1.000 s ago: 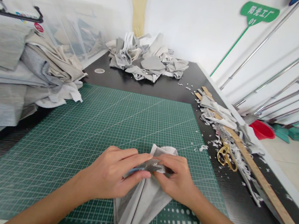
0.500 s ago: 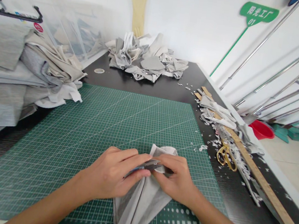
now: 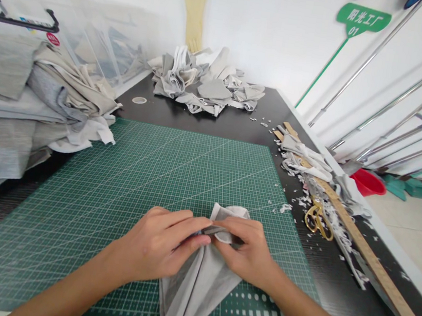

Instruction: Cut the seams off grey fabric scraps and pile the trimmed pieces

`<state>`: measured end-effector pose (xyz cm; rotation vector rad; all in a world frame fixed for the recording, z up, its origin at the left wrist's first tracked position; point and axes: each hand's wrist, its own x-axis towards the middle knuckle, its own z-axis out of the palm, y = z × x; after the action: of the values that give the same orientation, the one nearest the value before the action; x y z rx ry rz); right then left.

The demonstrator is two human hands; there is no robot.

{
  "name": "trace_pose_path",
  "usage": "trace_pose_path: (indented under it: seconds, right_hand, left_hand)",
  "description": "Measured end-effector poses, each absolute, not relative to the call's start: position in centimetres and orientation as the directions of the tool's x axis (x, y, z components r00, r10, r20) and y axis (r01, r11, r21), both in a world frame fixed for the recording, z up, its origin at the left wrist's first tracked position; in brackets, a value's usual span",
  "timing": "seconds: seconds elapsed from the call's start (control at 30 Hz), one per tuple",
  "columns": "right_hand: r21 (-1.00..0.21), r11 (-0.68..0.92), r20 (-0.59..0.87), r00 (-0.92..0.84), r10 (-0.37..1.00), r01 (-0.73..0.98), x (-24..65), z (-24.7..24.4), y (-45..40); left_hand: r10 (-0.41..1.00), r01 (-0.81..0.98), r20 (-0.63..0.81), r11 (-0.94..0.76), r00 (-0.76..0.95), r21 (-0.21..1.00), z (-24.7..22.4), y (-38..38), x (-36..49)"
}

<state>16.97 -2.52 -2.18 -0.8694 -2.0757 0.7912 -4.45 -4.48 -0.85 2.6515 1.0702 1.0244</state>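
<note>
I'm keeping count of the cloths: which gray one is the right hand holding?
The gray piece draped over the near edge of the green mat; the right hand pinches it, while the left stack and far heap lie apart.

"Where does this view look from?"
"The person's head, facing forward and down across the mat (image 3: 162, 172)."
"How near?"
"Close above the left hand (image 3: 156, 244) and right hand (image 3: 251, 249) at six o'clock; the wall (image 3: 252, 23) stands farther off at twelve, with floor tiles (image 3: 421, 242) at three."
</note>
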Motion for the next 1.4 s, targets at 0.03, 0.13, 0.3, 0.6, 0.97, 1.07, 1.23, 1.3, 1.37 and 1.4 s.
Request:
trace_pose_path:
  seconds: [0.03,0.13,0.3,0.6,0.97,1.07,1.23,1.3,1.37,1.4]
  right_hand:
    - [-0.745,0.584,0.393,-0.497,0.774,0.322,16.9,-2.2,-2.5]
    - [-0.731,0.599,0.412,-0.487,0.770,0.328,16.9,-2.1,-2.5]
    - [-0.730,0.592,0.392,-0.499,0.773,0.342,16.9,-2.1,-2.5]
    - [-0.731,0.577,0.415,-0.434,0.800,0.364,16.8,-2.6,-2.6]
    - [-0.763,0.494,0.368,-0.348,0.862,0.417,16.9,-2.4,-1.7]
    - [-0.756,0.464,0.347,-0.318,0.882,0.462,16.8,-2.7,-1.6]
    - [-0.767,0.413,0.292,-0.305,0.906,0.492,15.8,-3.5,-0.7]
    - [-0.769,0.413,0.281,-0.323,0.904,0.487,15.4,-3.6,-0.4]
    - [-0.734,0.448,0.296,-0.353,0.888,0.510,15.1,-3.7,-0.2]
    - [-0.706,0.481,0.316,-0.377,0.871,0.519,15.1,-3.6,-0.2]
  left_hand:
    - [0.646,0.576,0.560,-0.748,0.518,0.330,-0.9,-4.5,-4.5]
    - [0.648,0.578,0.572,-0.745,0.504,0.335,-0.9,-4.4,-4.5]
    - [0.664,0.578,0.547,-0.736,0.510,0.354,-0.7,-4.3,-4.5]
    - [0.725,0.530,0.583,-0.678,0.367,0.510,-1.2,-2.0,-5.3]
    - [0.815,0.536,0.510,-0.570,0.275,0.622,-1.2,-1.9,-5.0]
    - [0.836,0.551,0.515,-0.526,0.192,0.648,0.1,-3.0,-5.9]
    - [0.871,0.576,0.381,-0.490,0.310,0.654,1.4,-9.8,-5.1]
    - [0.854,0.602,0.298,-0.514,0.427,0.611,0.7,-12.9,-3.8]
    - [0.856,0.609,0.262,-0.504,0.445,0.612,-0.6,-15.1,-2.4]
    - [0.861,0.609,0.267,-0.497,0.432,0.618,-1.4,-15.8,-1.8]
